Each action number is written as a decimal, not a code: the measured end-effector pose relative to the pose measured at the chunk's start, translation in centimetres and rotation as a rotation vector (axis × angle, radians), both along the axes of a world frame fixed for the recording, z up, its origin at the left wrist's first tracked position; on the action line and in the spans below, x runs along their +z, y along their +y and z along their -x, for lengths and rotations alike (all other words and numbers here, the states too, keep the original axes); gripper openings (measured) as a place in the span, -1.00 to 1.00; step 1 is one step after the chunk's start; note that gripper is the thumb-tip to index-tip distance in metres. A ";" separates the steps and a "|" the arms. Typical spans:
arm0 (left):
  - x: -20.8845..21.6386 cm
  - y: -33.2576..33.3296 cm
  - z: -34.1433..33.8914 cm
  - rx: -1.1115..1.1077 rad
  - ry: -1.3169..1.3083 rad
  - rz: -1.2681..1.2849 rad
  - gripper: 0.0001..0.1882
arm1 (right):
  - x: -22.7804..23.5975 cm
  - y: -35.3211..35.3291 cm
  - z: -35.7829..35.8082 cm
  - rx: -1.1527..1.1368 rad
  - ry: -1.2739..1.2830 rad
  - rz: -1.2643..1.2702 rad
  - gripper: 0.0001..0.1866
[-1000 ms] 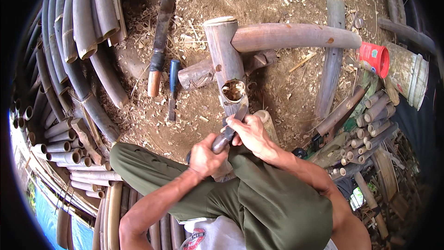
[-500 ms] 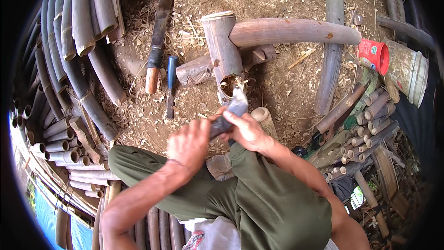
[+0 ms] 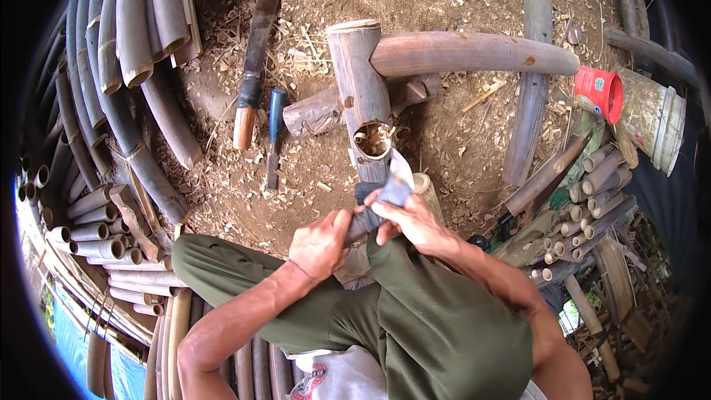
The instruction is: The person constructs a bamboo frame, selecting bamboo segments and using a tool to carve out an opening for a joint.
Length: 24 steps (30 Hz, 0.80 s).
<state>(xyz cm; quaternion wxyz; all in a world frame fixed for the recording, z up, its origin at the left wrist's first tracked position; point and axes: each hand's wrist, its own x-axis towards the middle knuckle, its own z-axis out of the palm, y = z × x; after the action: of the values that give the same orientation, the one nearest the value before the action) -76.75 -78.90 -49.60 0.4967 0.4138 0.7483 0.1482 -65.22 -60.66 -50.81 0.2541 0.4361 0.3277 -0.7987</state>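
Observation:
My left hand (image 3: 320,246) is closed round the lower end of a knife's dark wrapped handle. Higher up, near the blade, my right hand (image 3: 416,222) grips the same handle. The knife's pale, pointed blade (image 3: 401,170) tilts up and away from me, its tip beside the near rim of a thick bamboo piece (image 3: 358,81). Shavings and ragged fibres show in that bamboo's hollow near end. A long bamboo pole (image 3: 459,53) meets its side at the right, and a short log (image 3: 311,112) lies beneath it.
Left of the bamboo lie a machete (image 3: 255,59) and a blue-handled chisel (image 3: 275,130) on shaving-strewn soil. Bamboo poles (image 3: 133,22) are stacked at the far left. A red container (image 3: 598,92) and a dirty white bucket (image 3: 652,115) stand right, above cut bamboo pieces (image 3: 600,178).
The knife has drawn back toward me, out of the bamboo's hollow end, and its blade is now beside the rim. Both hands have moved nearer my lap, the left also shifting rightward.

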 end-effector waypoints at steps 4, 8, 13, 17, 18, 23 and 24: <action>1.9 1.2 3.4 -0.099 0.289 -0.082 -0.72 | 0.1 -0.6 0.8 -0.160 0.130 0.073 -0.72; 2.5 2.6 7.6 -0.241 0.046 0.214 -0.59 | -2.3 -1.8 2.3 -0.329 0.024 0.368 -0.69; 0.9 2.5 3.4 -0.037 -0.250 0.345 -0.57 | -1.3 -1.0 1.3 -0.099 -0.056 -0.007 -0.70; -0.2 3.5 -1.8 0.339 -0.393 0.281 -0.55 | -2.4 -0.7 0.5 0.154 -0.019 -0.471 -0.67; -0.5 3.8 -3.1 0.425 -0.437 0.275 -0.54 | -2.5 -0.6 0.8 0.217 0.023 -0.600 -0.67; -1.5 6.5 -7.3 0.720 -0.477 0.195 -0.41 | -2.7 0.2 1.5 0.375 -0.099 -0.819 -0.66; -1.6 6.4 -7.4 0.719 -0.474 0.173 -0.41 | -2.7 0.2 1.4 0.387 -0.073 -0.838 -0.66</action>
<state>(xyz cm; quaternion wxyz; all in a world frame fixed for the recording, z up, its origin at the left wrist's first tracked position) -69.39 -72.47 -51.15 0.6044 0.0382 0.7197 0.3394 -66.57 -60.50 -53.53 0.2116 0.4600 0.6883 -0.5194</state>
